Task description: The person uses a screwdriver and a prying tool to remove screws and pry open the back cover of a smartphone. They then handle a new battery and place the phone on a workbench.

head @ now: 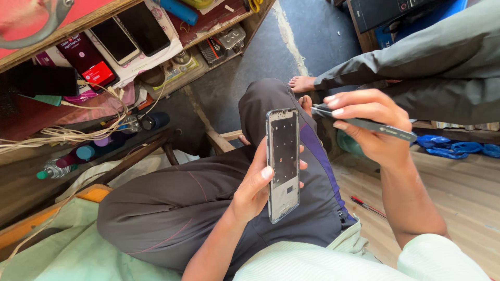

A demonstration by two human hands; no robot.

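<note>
My left hand (256, 183) grips an opened phone frame (283, 161), silver-edged with a dark inner plate, held upright over my lap. Its fingers wrap the frame's right edge and the thumb rests on the left edge. My right hand (371, 125) holds grey metal tweezers (376, 125) with their tips pointing left, just to the right of the frame's top corner. The tweezer tips are apart from the frame.
A low workbench (78, 23) at the upper left carries several phones, cables and tools. Another person's leg in grey trousers (416, 62) and a bare foot (302, 83) lie at the upper right. A red-handled tool (367, 206) rests on the wooden floor.
</note>
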